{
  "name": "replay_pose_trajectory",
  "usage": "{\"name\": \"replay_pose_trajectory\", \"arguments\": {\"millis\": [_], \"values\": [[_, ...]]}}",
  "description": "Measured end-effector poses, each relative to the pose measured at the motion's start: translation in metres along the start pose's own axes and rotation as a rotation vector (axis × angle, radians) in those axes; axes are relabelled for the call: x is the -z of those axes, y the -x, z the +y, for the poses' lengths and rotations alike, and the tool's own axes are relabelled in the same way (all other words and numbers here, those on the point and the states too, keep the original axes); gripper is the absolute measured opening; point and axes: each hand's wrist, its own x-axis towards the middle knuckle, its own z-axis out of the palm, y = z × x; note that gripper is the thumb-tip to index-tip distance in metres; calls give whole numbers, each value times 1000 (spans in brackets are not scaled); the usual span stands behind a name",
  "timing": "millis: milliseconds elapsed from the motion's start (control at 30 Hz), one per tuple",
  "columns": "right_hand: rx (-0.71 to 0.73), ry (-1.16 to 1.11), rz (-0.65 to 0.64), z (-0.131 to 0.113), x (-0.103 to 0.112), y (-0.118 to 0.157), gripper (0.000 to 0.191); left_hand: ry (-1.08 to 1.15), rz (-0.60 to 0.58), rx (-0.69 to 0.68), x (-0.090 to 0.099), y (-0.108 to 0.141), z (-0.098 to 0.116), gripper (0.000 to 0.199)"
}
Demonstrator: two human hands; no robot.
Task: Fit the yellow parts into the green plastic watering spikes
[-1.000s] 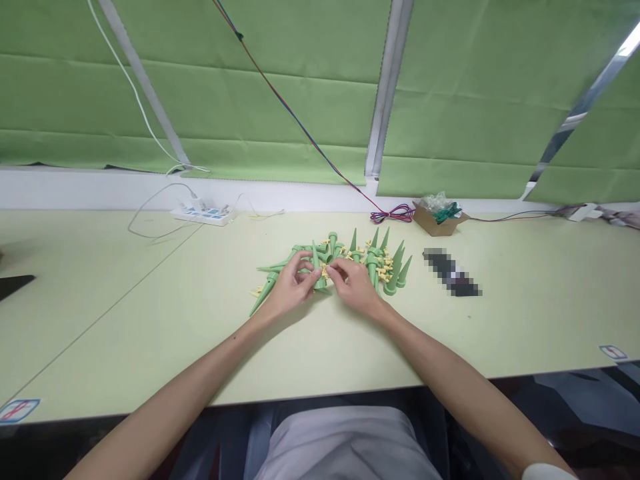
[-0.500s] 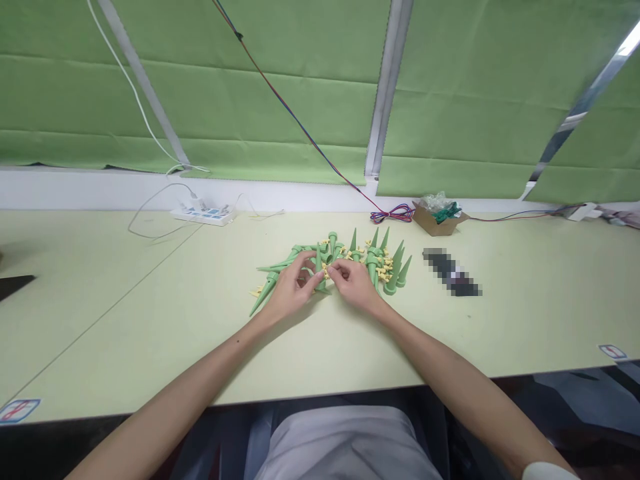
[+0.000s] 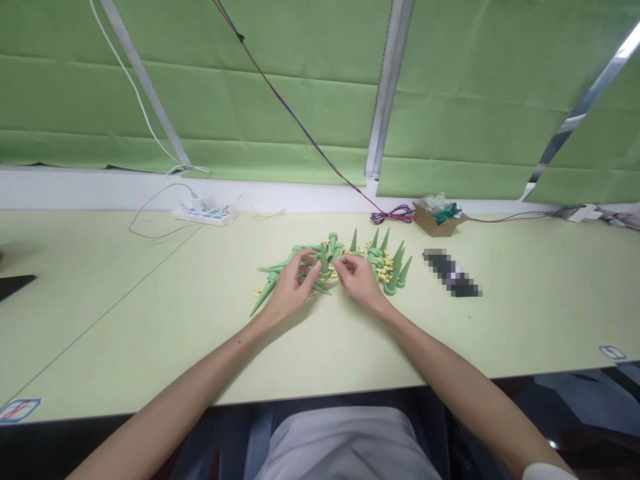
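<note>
Table [image 3: 350, 360]: pale; blinds [image 3: 280, 107] at 12 o'clk
L hand [image 3: 291, 285]: fingers curved, thumb apart
R hand [image 3: 363, 281]: fingers bent tog., pinch can't tell
Spike [image 3: 325, 259]: upright betw. hands, L hand's 3 o'clk

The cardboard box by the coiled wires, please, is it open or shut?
The box is open: clear plastic and green material bulge from it.

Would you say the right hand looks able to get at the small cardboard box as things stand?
Probably yes: the cardboard box is open-topped, though green spikes stand between it and the right hand, which would likely need to pass over or around them.
</note>
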Motion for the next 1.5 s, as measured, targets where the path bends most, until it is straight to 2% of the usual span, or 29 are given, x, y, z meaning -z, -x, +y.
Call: {"name": "replay_pose_trajectory", "arguments": {"millis": [67, 133, 300, 433, 600, 833, 1067, 1267, 1500], "values": [[26, 27, 40, -1, 1, 0, 35, 23, 42, 15, 1, -2, -2, 35], [55, 57, 63, -2, 2, 1, 35, 23, 35, 46, 3, -4, -4, 39], [122, 115, 67, -8, 3, 5, 32, 117, -160, 216, 5, -7, -5, 66], [176, 142, 26, -11, 2, 7, 31, 249, -246, 319, 3, -7, -2, 70], [225, 166, -3, -12, 1, 7, 31, 291, -309, 380, 2, -7, -1, 69], [218, 170, -10, -9, 0, 7, 32, 267, -306, 279, 2, -3, -7, 55], [185, 140, -19, -9, 0, 7, 33, 241, -308, 242, 2, -1, -6, 51], [149, 123, 5, -7, 0, 5, 34, 42, -267, 122, 6, -1, -1, 52], [105, 88, -6, -7, 0, 2, 37, -53, -185, 76, 4, -1, 0, 43]]}}
